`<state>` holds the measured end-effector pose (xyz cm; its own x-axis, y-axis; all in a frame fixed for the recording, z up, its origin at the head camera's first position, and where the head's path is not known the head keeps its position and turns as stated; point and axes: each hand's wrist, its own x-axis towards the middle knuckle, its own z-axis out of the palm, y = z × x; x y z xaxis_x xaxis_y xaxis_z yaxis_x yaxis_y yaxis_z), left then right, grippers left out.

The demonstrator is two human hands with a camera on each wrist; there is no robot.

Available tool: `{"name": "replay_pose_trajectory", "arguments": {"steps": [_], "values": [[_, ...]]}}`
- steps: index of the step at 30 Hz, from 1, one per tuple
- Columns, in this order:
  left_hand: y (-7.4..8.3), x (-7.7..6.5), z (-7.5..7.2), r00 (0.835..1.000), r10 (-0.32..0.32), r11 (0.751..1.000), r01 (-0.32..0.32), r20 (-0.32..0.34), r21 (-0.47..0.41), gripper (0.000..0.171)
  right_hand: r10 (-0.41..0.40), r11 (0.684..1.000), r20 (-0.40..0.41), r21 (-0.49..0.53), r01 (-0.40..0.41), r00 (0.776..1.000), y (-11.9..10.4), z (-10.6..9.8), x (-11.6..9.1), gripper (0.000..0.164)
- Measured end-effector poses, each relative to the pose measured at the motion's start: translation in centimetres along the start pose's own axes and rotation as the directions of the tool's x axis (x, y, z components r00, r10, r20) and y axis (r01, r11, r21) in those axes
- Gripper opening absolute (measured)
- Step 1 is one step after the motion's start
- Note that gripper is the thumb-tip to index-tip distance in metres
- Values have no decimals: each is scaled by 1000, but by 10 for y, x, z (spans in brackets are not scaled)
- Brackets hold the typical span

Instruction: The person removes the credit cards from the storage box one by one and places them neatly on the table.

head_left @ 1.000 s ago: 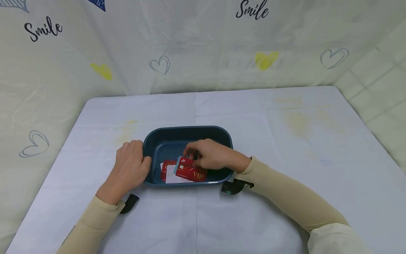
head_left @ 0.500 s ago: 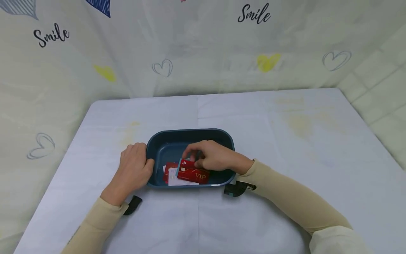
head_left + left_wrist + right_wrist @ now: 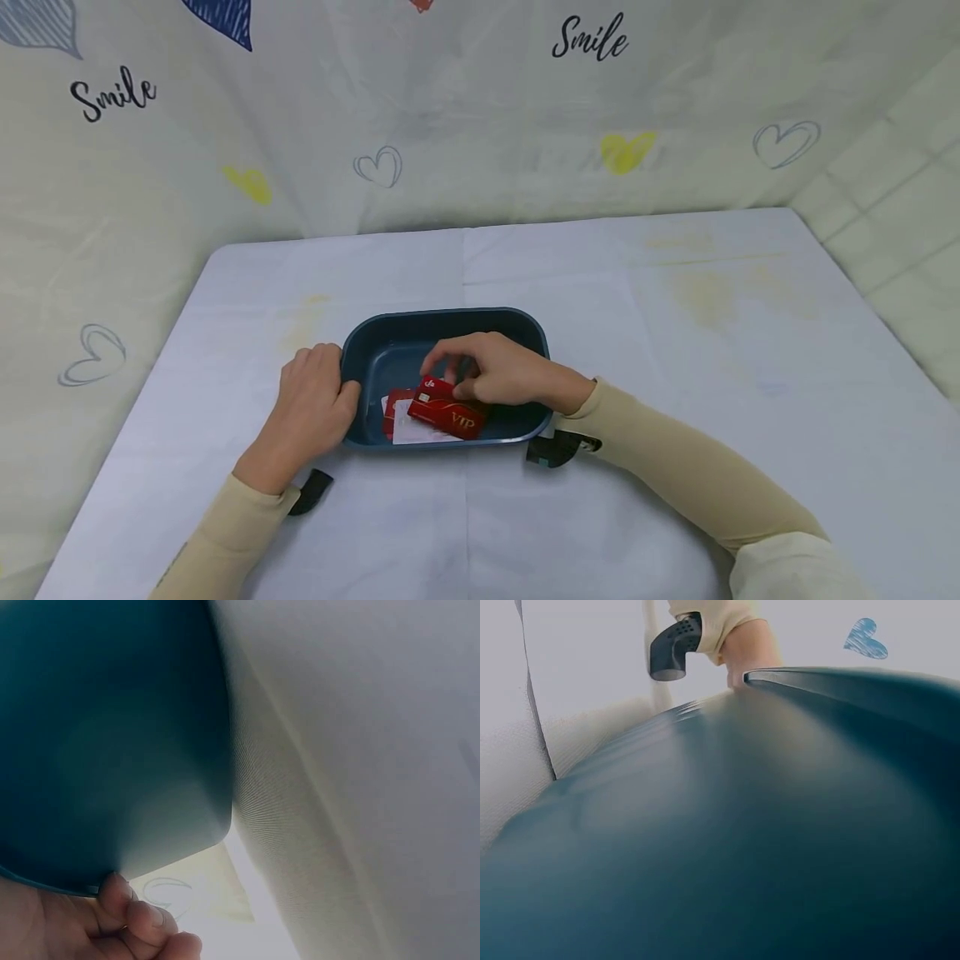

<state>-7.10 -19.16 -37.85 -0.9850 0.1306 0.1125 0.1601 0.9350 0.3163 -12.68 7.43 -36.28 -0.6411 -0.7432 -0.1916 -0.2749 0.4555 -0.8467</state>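
Note:
A dark blue plastic basin (image 3: pixel 442 315) stands on the table in the head view. My left hand (image 3: pixel 315 408) grips its left rim; in the left wrist view the curled fingertips (image 3: pixel 154 919) show at the rim, beside the outer wall (image 3: pixel 127 750). Reaching in over the right side, my right hand (image 3: pixel 495 367) pinches a red VIP card (image 3: pixel 448 414) by its upper edge. Under that card lie a white card (image 3: pixel 411 427) and another red card (image 3: pixel 392 408). The right wrist view is mostly filled by the basin's outer wall (image 3: pixel 720 825), which hides the right fingers.
A white cloth covers the table (image 3: pixel 675 358), with faint yellow stains at the right back. Behind it hangs a pale curtain (image 3: pixel 480 108) printed with hearts and "Smile". Black wrist-worn devices (image 3: pixel 555 448) sit below each wrist, the right one close to the basin's front corner.
The red VIP card has turned, its right end now lower. A light blue edge behind it has gone out of sight. The right fingers have shifted slightly left; the left hand keeps its grip.

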Motion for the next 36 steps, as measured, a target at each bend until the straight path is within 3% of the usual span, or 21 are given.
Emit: {"name": "replay_pose_trajectory", "arguments": {"steps": [11, 19, 36], "values": [[0, -1, -1, 999, 26, 1000, -26, -30, -6, 9, -86, 996, 22, 15, 86, 996, -3, -1, -4, 39], [1, -1, -4, 999, 19, 1000, -18, -38, 19, 12, -166, 986, -50, -25, 165, 985, -13, -5, -11, 38], [-2, -2, -2, 999, 17, 1000, -16, -48, 13, 11, -124, 992, -117, 9, 126, 985, -16, -9, -14, 39]]}}
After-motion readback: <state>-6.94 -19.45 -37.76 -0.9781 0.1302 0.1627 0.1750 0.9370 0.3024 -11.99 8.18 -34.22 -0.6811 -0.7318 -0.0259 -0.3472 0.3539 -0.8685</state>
